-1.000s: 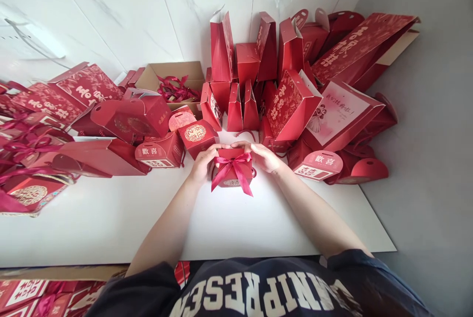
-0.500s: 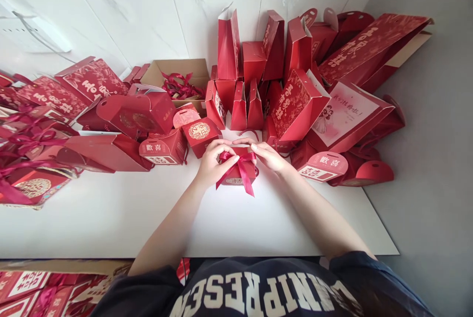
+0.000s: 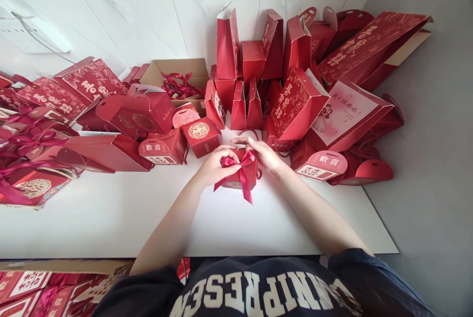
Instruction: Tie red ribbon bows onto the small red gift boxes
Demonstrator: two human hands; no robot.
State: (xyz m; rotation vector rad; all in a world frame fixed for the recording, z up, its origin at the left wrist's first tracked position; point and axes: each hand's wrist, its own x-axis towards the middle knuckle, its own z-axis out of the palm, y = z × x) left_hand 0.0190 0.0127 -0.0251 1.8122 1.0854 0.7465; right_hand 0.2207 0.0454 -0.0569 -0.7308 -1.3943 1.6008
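The small red cardboard gift box [image 3: 238, 179] sits on the white flat desk [image 3: 121, 218], near its middle. The left hand [image 3: 215, 167] has its fingers pinched on the glossy crimson ribbon bow [image 3: 242, 168] at the box's front. The right hand [image 3: 264, 154] is at the box's other side, fingers curved and seemingly touching the bow's loop, though the overlap makes their grip hard to tell.
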